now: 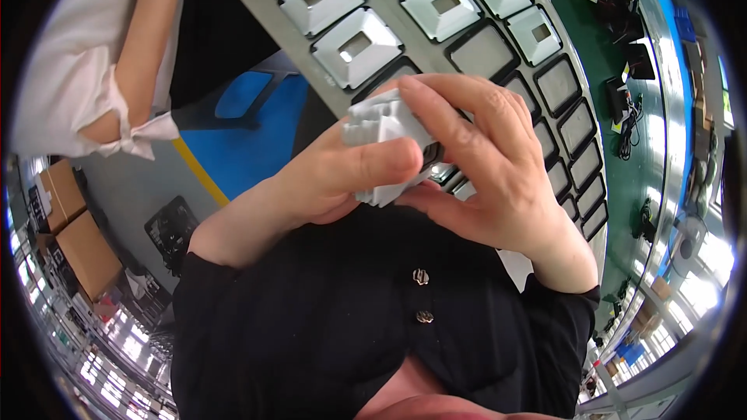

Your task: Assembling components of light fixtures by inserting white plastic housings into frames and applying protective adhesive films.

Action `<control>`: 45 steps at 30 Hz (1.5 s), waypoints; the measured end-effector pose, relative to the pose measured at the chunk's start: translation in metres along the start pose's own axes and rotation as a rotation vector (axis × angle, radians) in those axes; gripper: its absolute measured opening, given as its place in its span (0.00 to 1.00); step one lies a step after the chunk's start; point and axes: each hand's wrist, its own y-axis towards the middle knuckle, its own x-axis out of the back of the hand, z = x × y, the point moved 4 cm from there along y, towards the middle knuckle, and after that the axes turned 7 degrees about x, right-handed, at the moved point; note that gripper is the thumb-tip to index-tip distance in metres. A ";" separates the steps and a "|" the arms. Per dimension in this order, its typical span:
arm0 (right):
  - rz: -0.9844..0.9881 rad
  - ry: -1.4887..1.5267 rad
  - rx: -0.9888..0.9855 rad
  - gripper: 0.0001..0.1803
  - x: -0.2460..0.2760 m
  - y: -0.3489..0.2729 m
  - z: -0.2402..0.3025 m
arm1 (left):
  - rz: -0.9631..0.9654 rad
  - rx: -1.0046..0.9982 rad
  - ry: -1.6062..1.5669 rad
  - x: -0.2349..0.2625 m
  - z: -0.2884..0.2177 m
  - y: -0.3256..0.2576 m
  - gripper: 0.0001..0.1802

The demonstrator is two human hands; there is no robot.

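Both my left hand [331, 179] and right hand [490, 163] are clamped round this white plastic part [385, 136], its long axis running upper-left to lower-right.

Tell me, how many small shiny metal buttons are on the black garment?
2. One small shiny metal button sits mid-chest on the black garment, just below the right hand; the second lies directly beneath it. More may be hidden behind that hand.
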 end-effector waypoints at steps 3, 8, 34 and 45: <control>-0.073 0.139 -0.029 0.45 0.001 -0.004 0.012 | 0.066 0.008 -0.093 -0.003 0.002 -0.015 0.41; -0.085 0.136 0.017 0.46 0.004 -0.005 0.027 | 0.060 -0.002 -0.047 -0.009 0.000 -0.033 0.42; -0.078 0.224 -0.013 0.47 0.009 -0.007 0.027 | -0.012 -0.082 0.009 -0.013 0.001 -0.033 0.41; -0.088 0.291 -0.008 0.46 0.012 -0.007 0.033 | -0.152 -0.064 0.178 -0.019 0.001 -0.035 0.50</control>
